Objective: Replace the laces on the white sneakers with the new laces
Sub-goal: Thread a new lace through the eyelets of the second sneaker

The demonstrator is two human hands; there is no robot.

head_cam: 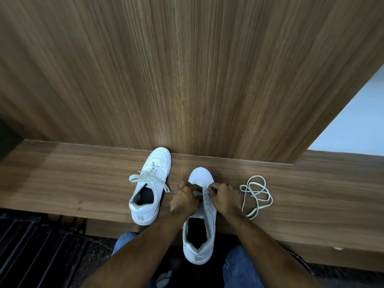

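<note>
Threading at the near shoe (pixel 200 215), toe at 12 o'clock, heel overhanging the ledge (pixel 62 179). Left hand (pixel 184 199) and right hand (pixel 223 196) are curled, pinching lace at toe-end eyelets. Loose lace (pixel 256 194) lies at 3 o'clock; laced shoe (pixel 149 188) at 10.

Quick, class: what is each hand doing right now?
Left hand: fingers curled, pinching something at the near sneaker's eyelets; cannot tell what.
Right hand: the same, from the other side.
</note>
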